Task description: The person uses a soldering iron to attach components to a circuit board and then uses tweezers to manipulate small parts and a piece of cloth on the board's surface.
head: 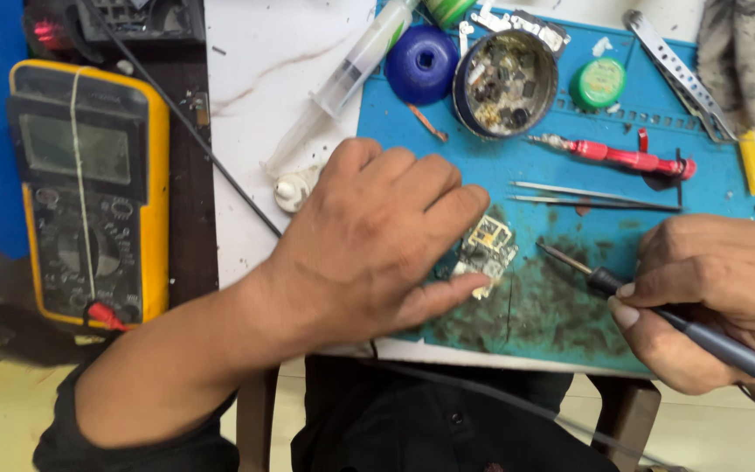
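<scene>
Covering a white table (264, 79), one stained blue mat (561, 306) bears one circuit board (485, 249), pinned between the left hand's (377, 240) thumb and fingers. The right hand (714, 293) is closed around one soldering iron (657, 310), tip just beside the board. Around: one multimeter (89, 188), syringe (351, 74), parts tin (506, 85), red screwdriver (622, 157), tweezers (596, 197).

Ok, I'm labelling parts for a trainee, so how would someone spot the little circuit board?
Start at the blue work mat on the white table. Under the left hand's fingertips, on the mat's dirty dark patch, lies the circuit board. It is the only small flat piece with yellowish and silver squares, left of the soldering iron.
</scene>
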